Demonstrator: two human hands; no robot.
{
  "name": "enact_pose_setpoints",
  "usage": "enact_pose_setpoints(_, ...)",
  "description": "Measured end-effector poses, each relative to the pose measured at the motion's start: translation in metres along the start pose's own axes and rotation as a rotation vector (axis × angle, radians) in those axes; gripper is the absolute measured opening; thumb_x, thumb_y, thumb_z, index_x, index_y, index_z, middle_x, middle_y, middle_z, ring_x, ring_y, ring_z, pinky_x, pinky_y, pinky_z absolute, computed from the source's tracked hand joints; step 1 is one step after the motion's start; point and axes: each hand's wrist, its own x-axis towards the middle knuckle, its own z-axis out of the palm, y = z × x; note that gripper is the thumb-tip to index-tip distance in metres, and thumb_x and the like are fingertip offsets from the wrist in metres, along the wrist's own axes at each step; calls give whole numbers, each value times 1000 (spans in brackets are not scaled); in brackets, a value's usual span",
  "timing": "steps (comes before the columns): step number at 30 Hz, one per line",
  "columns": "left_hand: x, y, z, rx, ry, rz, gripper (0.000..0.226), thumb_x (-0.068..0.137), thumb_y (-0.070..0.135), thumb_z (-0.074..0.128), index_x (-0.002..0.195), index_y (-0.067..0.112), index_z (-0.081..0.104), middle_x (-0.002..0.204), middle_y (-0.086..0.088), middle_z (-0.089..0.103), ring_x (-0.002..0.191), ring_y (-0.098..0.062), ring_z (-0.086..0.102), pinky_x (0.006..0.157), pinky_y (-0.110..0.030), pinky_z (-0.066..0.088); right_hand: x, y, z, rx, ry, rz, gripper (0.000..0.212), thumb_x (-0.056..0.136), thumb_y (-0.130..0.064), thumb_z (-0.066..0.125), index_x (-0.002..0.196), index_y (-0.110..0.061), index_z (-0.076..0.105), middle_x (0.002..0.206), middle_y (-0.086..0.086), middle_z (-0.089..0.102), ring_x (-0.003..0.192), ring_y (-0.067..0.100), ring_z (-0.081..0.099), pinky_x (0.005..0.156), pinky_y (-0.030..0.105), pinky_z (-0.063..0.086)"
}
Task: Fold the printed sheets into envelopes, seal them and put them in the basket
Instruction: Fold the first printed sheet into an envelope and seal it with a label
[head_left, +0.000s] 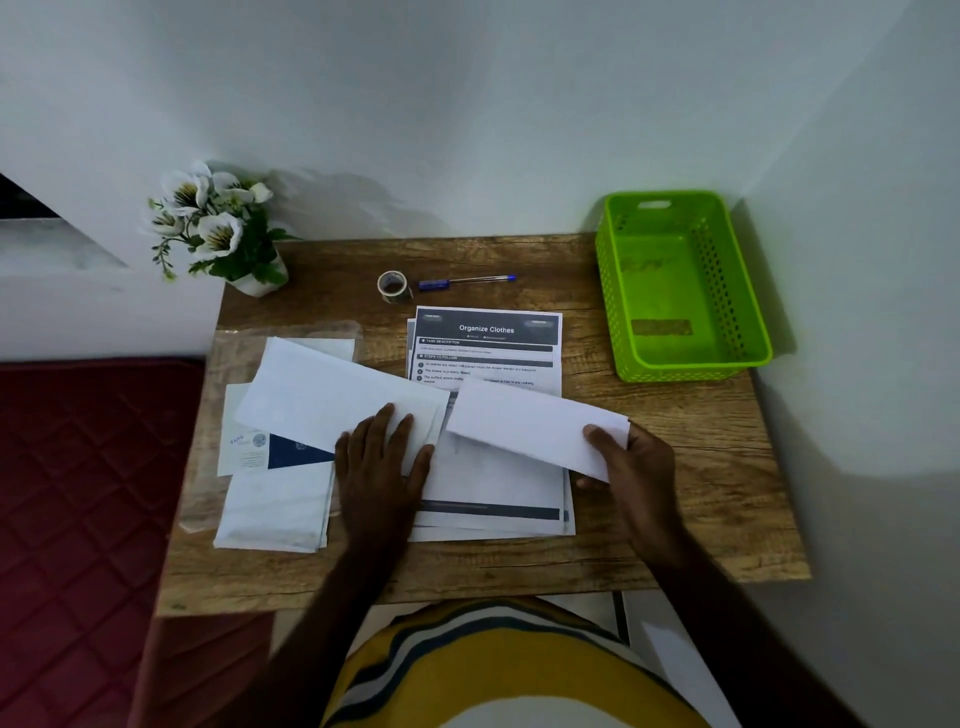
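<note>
White folded sheet (540, 423) sits pinched in the right hand (631, 462) while the flat, open left hand (382, 457) holds an envelope (337, 395) steady to fill it.

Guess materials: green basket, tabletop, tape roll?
Green basket: moulded plastic, glossy, with perforated walls and a cut-out handle. Tabletop: wood-grain finish, matte; probably laminate, but solid wood can't be ruled out. Tape roll: looks like clear or brownish plastic tape; too small to tell for sure.

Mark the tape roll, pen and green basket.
tape roll (392, 285), head view, top rim.
pen (467, 281), head view, mid barrel.
green basket (675, 288), head view, bare floor inside.
</note>
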Motion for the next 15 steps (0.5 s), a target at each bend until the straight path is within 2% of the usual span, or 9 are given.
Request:
enact_pose_setpoints(3,-2,0,3,29,41,5,47,98,37,64,134,8,64,147,-15,56,132,-38,53,114,-54,37,-3,-8,-8,31,52,-48,13,92,-11,73,92,-24,73,79,-15,77,66,7,73,40,28,54)
enact_pose_setpoints(6,-5,3,6,57,73,-36,46,96,40,67,130,8,66,142,-15,60,127,-38,55,110,-52,38,-5,-11,-9,47,-4,-15,9,93,-12,73,96,-21,74,82,-14,78,69,6,74,40,26,52)
enact_pose_setpoints(12,-7,3,5,-1,70,-66,51,96,43,55,128,5,66,137,-17,63,123,-41,56,107,-52,40,-2,-9,1,-97,-118,-34,13,94,-11,72,91,-23,74,79,-4,79,58,11,70,38,25,49)
enact_pose_setpoints(15,-8,0,5,-24,112,-41,48,95,41,55,121,3,70,131,-18,67,119,-42,60,105,-51,42,5,-7,6,-166,-139,-43,5,94,-10,72,93,-14,74,74,2,76,50,16,64,36,26,47)
